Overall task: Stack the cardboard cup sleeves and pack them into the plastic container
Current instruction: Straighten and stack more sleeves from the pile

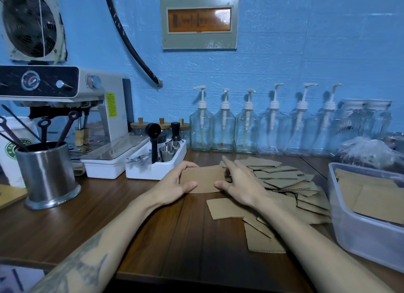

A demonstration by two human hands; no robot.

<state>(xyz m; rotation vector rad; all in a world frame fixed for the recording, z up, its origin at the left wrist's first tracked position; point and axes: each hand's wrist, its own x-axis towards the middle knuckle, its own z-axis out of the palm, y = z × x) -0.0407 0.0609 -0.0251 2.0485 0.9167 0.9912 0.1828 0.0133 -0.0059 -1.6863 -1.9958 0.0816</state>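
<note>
My forearms reach out over the dark wooden counter (175, 238). A few loose cardboard sleeves (227, 207) lie flat just beside my right wrist. My left hand (175, 181) curls round the left end of a small stack of sleeves (203, 180), thumb on its near edge, while my right hand (238, 183) pinches its right end with the other fingers stretched out. A spread heap of sleeves (282, 179) fans rightward toward the plastic container (358, 233), which already holds sleeves. Pump bottles (224, 126) line the blue wall behind.
</note>
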